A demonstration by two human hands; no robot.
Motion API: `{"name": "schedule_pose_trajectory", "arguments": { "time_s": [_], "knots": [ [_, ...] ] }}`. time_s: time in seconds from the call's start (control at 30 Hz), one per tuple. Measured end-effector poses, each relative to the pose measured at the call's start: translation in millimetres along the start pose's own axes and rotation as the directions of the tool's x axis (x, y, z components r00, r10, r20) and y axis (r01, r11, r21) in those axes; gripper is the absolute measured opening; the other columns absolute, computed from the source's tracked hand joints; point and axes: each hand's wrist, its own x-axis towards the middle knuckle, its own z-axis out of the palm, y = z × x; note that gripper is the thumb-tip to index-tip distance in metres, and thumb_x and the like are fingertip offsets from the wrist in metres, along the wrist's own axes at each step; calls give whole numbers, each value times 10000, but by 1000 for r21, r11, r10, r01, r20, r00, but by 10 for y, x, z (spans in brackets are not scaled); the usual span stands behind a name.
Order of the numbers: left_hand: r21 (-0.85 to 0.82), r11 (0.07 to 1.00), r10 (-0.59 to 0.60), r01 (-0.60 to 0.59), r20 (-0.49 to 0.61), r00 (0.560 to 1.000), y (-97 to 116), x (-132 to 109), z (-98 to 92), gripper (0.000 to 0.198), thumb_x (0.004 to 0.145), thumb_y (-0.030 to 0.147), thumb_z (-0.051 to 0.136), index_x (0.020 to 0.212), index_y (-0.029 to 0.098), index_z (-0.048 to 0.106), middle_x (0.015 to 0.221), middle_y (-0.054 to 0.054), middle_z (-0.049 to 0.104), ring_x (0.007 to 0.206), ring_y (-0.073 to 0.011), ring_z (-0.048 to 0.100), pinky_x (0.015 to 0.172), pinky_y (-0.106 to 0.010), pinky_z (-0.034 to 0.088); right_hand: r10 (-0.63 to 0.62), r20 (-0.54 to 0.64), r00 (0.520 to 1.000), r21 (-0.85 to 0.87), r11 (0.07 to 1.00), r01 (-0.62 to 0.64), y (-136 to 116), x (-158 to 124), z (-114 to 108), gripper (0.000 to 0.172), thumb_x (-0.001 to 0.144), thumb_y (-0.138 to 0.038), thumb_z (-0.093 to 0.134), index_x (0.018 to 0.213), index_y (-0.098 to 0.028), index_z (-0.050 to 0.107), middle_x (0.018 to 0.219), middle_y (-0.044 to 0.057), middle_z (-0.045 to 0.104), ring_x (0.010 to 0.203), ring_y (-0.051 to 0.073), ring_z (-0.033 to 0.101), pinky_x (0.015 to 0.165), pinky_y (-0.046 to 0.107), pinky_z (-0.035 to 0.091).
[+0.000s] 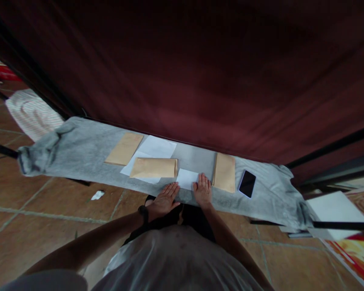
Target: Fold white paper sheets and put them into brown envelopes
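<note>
A small white sheet of paper (187, 178), perhaps folded, lies flat near the front edge of the cloth-covered table. My right hand (203, 190) rests flat at its right edge, fingers stretched out. My left hand (166, 199) lies flat by its lower left corner, fingers extended and holding nothing. Just above the left hand is a brown envelope (154, 167), placed over larger white sheets (157, 147). To the right of my right hand is a stack of brown envelopes (225, 172).
Another brown envelope stack (125, 148) lies at the left. A phone (247, 184) with a dark screen is on the right. The grey cloth (79, 147) covers the narrow table, a dark red curtain (188, 81) hangs behind, and a white scrap (97, 195) is on the tiled floor.
</note>
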Motion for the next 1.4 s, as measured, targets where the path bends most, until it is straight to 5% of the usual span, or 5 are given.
{"name": "schedule_pose_trajectory", "arguments": {
  "time_s": [0.37, 0.6, 0.93, 1.2, 1.4],
  "knots": [
    [67, 963, -249, 261, -144, 958, 319, 747, 195, 579, 996, 328, 329, 1478, 11, 382, 1560, -228, 390, 1493, -298, 300, 1212, -475, 276, -49, -94, 994, -47, 998, 45, 24, -2, 106, 570, 1042, -377, 316, 1522, -76, 374, 1535, 210, 438, 1410, 319, 413, 1131, 516, 320],
    [17, 941, -330, 337, -161, 930, 269, 1073, 233, 600, 987, 319, 325, 1487, -11, 348, 1571, -229, 369, 1502, -304, 270, 1197, -470, 299, -29, -127, 991, -14, 1000, 27, 7, 4, 117, 575, 1039, -378, 326, 1513, -57, 388, 1502, 232, 473, 1386, 334, 433, 1117, 528, 326],
    [27, 982, -182, 189, -154, 971, 194, 868, 214, 632, 1003, 395, 361, 1506, 14, 335, 1584, -238, 339, 1509, -314, 248, 1205, -492, 268, -47, -91, 995, -43, 998, 43, 22, -9, 60, 575, 1043, -361, 319, 1527, -53, 360, 1524, 215, 451, 1415, 322, 394, 1141, 511, 307],
    [61, 997, -40, 46, -93, 995, 186, 647, 136, 569, 1009, 437, 423, 1525, 201, 388, 1620, -162, 309, 1512, -314, 247, 1220, -521, 198, -44, -113, 993, -23, 999, 42, -40, 17, -18, 550, 1040, -314, 339, 1504, -21, 386, 1524, 248, 434, 1427, 331, 385, 1149, 548, 304],
    [76, 997, -29, 34, -69, 997, 190, 652, 132, 541, 990, 368, 467, 1471, 123, 459, 1605, -205, 315, 1510, -309, 255, 1233, -507, 172, -281, -1, 960, 35, 959, 281, -278, 13, -4, 460, 1041, -236, 328, 1458, -116, 481, 1530, 170, 462, 1452, 270, 370, 1149, 494, 332]
  ]
}}
